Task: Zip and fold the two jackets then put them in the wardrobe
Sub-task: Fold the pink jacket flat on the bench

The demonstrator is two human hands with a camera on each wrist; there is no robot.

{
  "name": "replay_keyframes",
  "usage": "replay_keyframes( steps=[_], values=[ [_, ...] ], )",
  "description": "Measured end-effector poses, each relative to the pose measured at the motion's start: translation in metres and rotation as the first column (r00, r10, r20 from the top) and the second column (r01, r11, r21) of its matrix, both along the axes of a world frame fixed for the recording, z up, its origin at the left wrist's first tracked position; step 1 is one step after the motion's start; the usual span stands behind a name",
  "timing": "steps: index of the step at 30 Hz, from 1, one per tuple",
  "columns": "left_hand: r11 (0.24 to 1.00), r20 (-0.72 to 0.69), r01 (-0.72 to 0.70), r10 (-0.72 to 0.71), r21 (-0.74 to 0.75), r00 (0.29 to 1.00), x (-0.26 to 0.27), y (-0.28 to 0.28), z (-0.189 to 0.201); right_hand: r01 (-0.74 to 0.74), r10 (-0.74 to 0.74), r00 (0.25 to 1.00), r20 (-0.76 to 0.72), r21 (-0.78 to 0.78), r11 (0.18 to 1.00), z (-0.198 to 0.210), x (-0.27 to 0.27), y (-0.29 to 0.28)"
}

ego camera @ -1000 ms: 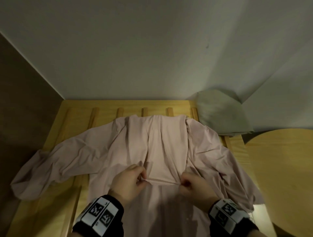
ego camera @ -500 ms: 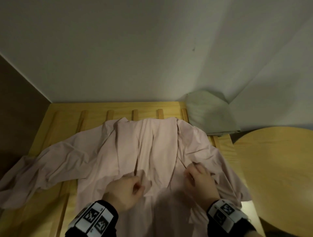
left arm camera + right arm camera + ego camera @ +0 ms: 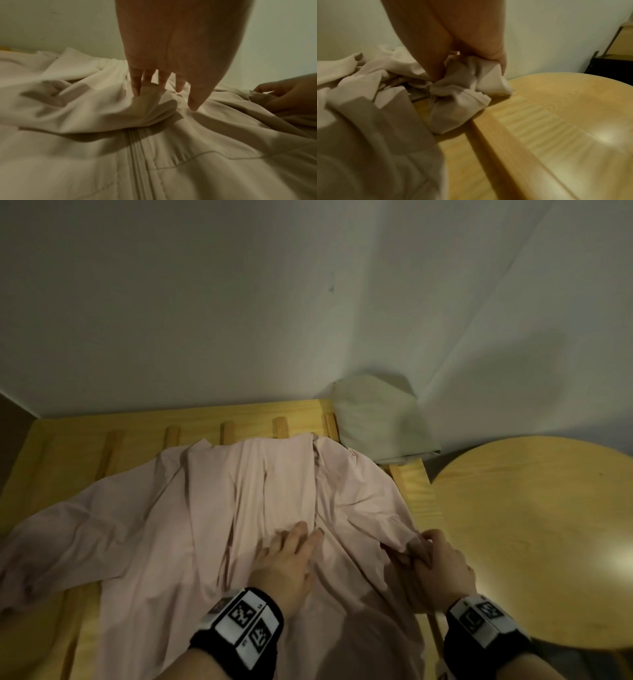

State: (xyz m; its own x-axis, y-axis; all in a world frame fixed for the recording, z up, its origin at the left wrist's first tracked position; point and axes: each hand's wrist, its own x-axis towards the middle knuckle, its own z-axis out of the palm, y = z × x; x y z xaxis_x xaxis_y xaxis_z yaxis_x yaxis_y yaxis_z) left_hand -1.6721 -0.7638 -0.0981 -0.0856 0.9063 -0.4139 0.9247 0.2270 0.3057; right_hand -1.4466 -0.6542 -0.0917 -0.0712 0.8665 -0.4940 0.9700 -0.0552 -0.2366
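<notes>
I'm seeing the pink jacket point(image 3: 191, 529) lying spread across the slatted wooden bed frame point(image 3: 113, 424), its zipper point(image 3: 137, 146) looking closed below my left hand point(image 3: 286, 565), though the wrist view is blurry. My left hand is pressing flat on the chest with fingers straight. My right hand point(image 3: 435, 570) is bunching the sleeve point(image 3: 453, 94) in curled fingers beside the round wooden surface point(image 3: 548, 535), while a folded green jacket point(image 3: 380, 422) is sitting against the wall.

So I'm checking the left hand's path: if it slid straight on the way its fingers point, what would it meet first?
Probably only more of the pink jacket: the left hand lies flat on it, fingers pointing up toward the collar.
</notes>
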Motion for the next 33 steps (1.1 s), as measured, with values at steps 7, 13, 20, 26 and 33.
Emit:
replay_keyframes(
  steps=[7, 13, 20, 26, 33],
  values=[
    [1.0, 0.04, 0.012, -0.014, 0.028, 0.999, 0.009, -0.004, -0.002, 0.051, -0.044, 0.986, -0.164, 0.035, 0.998, 0.01, 0.023, 0.04],
    [0.997, 0.055, 0.01, -0.006, -0.073, 0.998, 0.023, 0.0, -0.002, 0.108, -0.103, 0.991, -0.09, 0.054, 0.993, 0.032, 0.066, 0.083],
    [0.997, -0.058, -0.073, 0.072, -0.006, 0.996, 0.044, 0.03, 0.004, 0.031, -0.032, 0.999, 0.008, 0.066, 0.997, 0.026, 0.101, 0.111],
    [0.998, -0.021, 0.045, -0.044, 0.039, 0.999, 0.072, 0.055, 0.001, 0.109, -0.106, 0.99, -0.098, 0.027, 0.994, 0.025, 0.122, 0.123],
    [1.0, -0.11, -0.011, 0.009, -0.014, 0.994, 0.095, 0.069, 0.002, -0.167, 0.172, 0.981, 0.092, -0.053, 0.984, 0.042, 0.147, 0.124]
  ],
)
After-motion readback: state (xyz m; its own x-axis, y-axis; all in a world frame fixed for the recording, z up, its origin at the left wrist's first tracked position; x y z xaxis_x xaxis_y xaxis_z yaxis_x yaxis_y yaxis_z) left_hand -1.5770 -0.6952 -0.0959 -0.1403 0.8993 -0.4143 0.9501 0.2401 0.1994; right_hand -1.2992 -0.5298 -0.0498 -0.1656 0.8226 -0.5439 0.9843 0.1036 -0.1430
